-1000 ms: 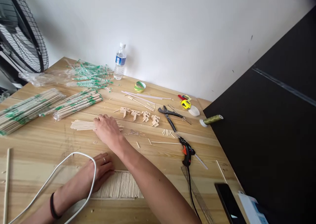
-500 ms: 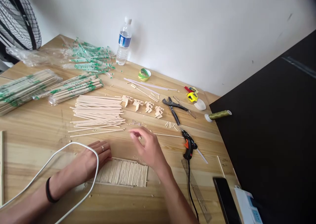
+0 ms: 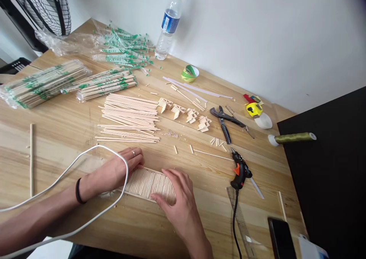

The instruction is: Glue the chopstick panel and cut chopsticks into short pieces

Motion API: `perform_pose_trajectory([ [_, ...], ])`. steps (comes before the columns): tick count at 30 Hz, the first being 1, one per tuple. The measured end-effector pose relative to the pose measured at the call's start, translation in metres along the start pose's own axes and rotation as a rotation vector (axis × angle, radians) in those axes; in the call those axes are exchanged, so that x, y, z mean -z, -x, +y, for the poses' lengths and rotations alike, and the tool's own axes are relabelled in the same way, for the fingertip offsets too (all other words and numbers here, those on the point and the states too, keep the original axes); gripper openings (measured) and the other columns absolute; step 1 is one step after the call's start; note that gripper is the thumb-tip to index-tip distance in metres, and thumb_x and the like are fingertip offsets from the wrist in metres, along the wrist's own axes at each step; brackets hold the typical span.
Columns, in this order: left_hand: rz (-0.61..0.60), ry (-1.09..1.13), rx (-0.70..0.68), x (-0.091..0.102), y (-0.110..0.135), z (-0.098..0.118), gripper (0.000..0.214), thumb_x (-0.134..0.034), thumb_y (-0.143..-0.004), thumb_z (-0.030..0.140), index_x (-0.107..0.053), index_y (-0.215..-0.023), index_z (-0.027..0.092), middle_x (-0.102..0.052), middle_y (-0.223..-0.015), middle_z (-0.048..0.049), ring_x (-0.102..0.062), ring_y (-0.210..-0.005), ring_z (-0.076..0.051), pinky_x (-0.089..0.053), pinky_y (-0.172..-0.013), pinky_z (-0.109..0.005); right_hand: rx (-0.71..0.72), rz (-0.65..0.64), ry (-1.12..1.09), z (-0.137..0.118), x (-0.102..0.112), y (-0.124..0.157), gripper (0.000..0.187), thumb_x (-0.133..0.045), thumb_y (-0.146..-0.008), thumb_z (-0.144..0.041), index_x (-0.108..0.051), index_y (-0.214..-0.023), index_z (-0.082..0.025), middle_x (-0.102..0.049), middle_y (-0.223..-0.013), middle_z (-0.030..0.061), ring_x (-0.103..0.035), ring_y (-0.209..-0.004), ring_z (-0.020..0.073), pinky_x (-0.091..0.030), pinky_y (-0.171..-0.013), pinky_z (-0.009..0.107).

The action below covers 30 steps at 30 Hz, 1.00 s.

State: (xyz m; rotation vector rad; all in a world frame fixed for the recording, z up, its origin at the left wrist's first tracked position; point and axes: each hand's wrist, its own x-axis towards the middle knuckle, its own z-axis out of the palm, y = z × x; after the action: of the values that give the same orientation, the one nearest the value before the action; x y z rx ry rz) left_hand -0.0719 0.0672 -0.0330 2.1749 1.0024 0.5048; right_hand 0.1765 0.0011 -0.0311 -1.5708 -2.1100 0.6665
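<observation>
A narrow panel of short wooden sticks (image 3: 143,183), laid side by side between long edge sticks, lies flat on the table in front of me. My left hand (image 3: 121,170), with a ring and a black wristband, presses over the panel's left end, fingers bent together and thumb hidden. Around the right end, my right hand (image 3: 181,196) is closed, thumb on the near edge and fingers on the far edge. A white cable (image 3: 126,167) loops across the view in front of my left wrist. Beyond my hands lies a pile of loose wooden sticks (image 3: 130,118).
To the right are a black glue gun (image 3: 241,169), cutting pliers (image 3: 224,122), a clear ruler (image 3: 241,221) and a phone (image 3: 282,238). Small stick assemblies (image 3: 191,115) stand mid-table. A water bottle (image 3: 169,26), tape roll (image 3: 190,73) and wrapped stick bundles (image 3: 48,82) are farther back.
My right hand has come down from above the table onto the panel's right end, closing around it. My left hand stays at the left end. The view has shifted.
</observation>
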Motion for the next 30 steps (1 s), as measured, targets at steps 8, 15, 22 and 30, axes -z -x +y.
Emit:
perform_pose_trajectory([
  [8, 0.104, 0.232, 0.124, 0.018, 0.000, 0.003, 0.022, -0.034, -0.108, 0.021, -0.044, -0.088, 0.021, -0.050, -0.088, 0.0007, -0.049, -0.078, -0.014, -0.041, -0.075, -0.028, -0.062, -0.066, 0.002, 0.009, 0.011, 0.000, 0.043, -0.072, -0.092, -0.033, -0.061, -0.133, -0.026, -0.067, -0.125, 0.0108, -0.062, -0.118, 0.0307, -0.054, -0.099, 0.048],
  [15, 0.181, 0.157, 0.290, 0.029, 0.003, -0.004, 0.035, -0.037, -0.106, 0.035, -0.039, -0.074, 0.021, -0.042, -0.067, 0.0050, -0.039, -0.061, -0.012, -0.034, -0.060, -0.027, -0.068, -0.083, -0.011, 0.010, 0.020, 0.004, 0.029, -0.065, -0.097, -0.030, -0.064, -0.126, -0.026, -0.066, -0.123, 0.0105, -0.062, -0.118, 0.0292, -0.055, -0.099, 0.047],
  [22, 0.222, 0.192, 0.339, 0.037, 0.002, -0.003, 0.038, -0.044, -0.103, 0.039, -0.043, -0.071, 0.019, -0.041, -0.064, 0.0052, -0.038, -0.060, -0.011, -0.033, -0.058, -0.025, -0.013, -0.162, 0.107, -0.003, 0.008, 0.017, 0.091, -0.087, -0.072, -0.020, -0.043, -0.151, -0.031, -0.058, -0.138, 0.0113, -0.056, -0.126, 0.0368, -0.053, -0.103, 0.056],
  [30, 0.131, 0.296, 0.242, 0.031, 0.002, -0.008, 0.018, -0.057, -0.100, 0.028, -0.061, -0.087, 0.016, -0.059, -0.082, 0.0006, -0.053, -0.073, -0.012, -0.043, -0.066, -0.025, -0.082, -0.109, 0.140, 0.002, 0.023, 0.031, 0.079, -0.077, -0.071, -0.016, -0.047, -0.144, -0.029, -0.054, -0.130, 0.0123, -0.059, -0.120, 0.0347, -0.058, -0.098, 0.050],
])
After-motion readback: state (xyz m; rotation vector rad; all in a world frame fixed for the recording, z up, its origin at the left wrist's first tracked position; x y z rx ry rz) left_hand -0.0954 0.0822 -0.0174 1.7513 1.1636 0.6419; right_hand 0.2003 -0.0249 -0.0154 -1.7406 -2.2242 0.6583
